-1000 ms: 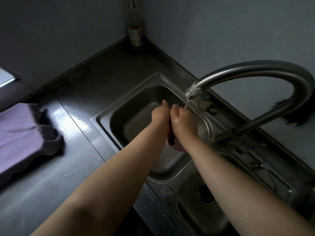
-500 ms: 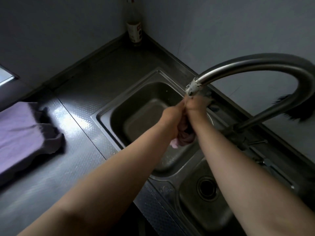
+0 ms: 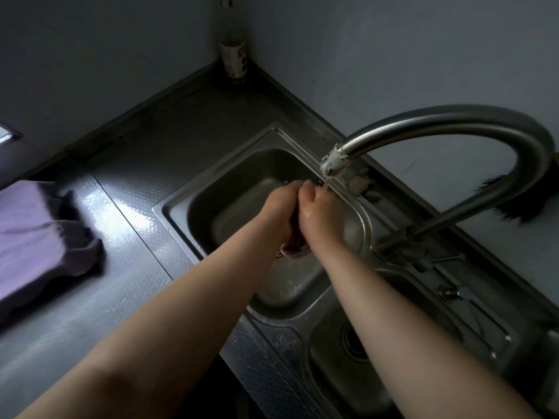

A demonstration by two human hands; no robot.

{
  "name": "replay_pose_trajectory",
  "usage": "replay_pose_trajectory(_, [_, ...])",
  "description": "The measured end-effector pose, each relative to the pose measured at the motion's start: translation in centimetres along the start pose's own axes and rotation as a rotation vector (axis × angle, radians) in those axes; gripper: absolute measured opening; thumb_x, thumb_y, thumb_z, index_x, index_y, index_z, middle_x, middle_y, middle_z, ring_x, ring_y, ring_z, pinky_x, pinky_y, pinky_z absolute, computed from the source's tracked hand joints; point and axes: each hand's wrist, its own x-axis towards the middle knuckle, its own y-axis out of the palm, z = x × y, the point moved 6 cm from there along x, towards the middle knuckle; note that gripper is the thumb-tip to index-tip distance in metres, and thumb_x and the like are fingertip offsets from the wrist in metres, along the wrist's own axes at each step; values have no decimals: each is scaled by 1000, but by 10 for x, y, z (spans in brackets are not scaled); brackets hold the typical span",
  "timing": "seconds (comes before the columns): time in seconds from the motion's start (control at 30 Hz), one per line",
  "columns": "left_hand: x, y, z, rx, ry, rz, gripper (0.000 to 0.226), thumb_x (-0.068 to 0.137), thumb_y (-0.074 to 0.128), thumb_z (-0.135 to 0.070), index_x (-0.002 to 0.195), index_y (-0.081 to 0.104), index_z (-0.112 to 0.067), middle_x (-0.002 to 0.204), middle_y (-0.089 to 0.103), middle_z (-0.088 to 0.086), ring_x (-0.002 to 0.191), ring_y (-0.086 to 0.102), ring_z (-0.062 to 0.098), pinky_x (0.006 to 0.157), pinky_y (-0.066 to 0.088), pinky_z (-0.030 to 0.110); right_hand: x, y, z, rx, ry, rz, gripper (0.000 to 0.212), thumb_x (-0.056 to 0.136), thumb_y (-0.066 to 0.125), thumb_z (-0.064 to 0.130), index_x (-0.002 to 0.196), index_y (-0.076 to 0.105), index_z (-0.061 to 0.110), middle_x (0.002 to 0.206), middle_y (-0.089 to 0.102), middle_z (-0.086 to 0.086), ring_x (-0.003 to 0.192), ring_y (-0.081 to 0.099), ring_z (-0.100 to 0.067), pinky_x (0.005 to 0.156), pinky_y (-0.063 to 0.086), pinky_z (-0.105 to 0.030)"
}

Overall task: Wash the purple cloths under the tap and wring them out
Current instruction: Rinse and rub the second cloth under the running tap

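Head view: both hands clamp one purple cloth (image 3: 295, 247) under the tap (image 3: 332, 164).
Left hand (image 3: 279, 207) and right hand (image 3: 316, 208) meet mid-frame; cloth hangs lengthwise below them.

Left hand (image 3: 279, 211) and right hand (image 3: 317, 213) gripping wet purple cloth (image 3: 295, 251) under tap (image 3: 332, 164), over sink (image 3: 181, 204), more cloths (image 3: 36, 237) on counter (image 3: 136, 237)

I see open counter (image 3: 130, 225) between purple cloth pile (image 3: 36, 234) and sink (image 3: 178, 204) | tap (image 3: 453, 122) arches over basin | bottle (image 3: 233, 55) fills corner
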Motion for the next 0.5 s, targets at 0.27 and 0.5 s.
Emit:
replay_pose_trajectory(0.27, [-24,-3,5,252,-117,435,24,93,59,-24,101,61,-2,87,71,12,72,70,17,66,58,26,36,-33,-20,254,133,37,30,91,53,31,70,58,11,55,63,4,62,65,-19,55,51,-19])
replay_pose_trajectory(0.5, [-12,-35,-25,8,63,411,27,89,56,-32,104,62,-10,97,72,12,93,69,25,88,55,39,26,-26,-46,525,157,635,35,72,71,33,101,69,12,97,75,-7,94,70,-24,84,54,-37])
